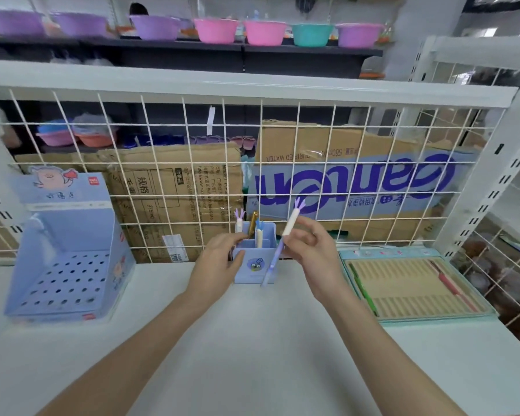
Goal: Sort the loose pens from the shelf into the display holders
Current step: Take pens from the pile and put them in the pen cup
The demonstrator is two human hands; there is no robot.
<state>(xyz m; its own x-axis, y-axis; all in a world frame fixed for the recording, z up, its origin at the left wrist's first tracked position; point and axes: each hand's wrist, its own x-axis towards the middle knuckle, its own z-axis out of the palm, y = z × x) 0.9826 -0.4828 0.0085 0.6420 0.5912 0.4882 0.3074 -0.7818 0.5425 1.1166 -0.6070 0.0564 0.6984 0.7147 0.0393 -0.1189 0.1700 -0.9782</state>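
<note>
Shelf: a white shelf [252,340] with a white wire grid [192,163] behind it; both forearms reach in from below.
Cup: a small blue pen cup [254,265] stands at the middle back of the shelf, just in front of the grid, with a cartoon sticker on its front.
Pens in cup: three stand upright in it, a white one with a purple forked top [239,222], a gold one [253,222] and a white one with a blue top [259,234].
Left hand: the left hand [219,259] holds the cup's left side, thumb on the front wall, fingers curled at the rim.
Right hand: the right hand [314,250] pinches a pen [282,238] between thumb and fingertips, just right of the cup.
Held pen: tilted, purple forked top up and to the right, lilac barrel pointing down-left across the cup's right front corner; whether it touches the cup cannot be told.
Left holder: a pale blue display box [69,259] with rows of round holes in its floor stands at the far left, well apart from the cup.
Right holder: a grooved tray [415,286] with a teal rim lies at the right; a green pen [363,291] lies at its left edge and a red pen [449,283] towards its right.
Behind grid: cardboard boxes [177,199].
Above: coloured bowls [216,30] in a row on a dark upper shelf.
</note>
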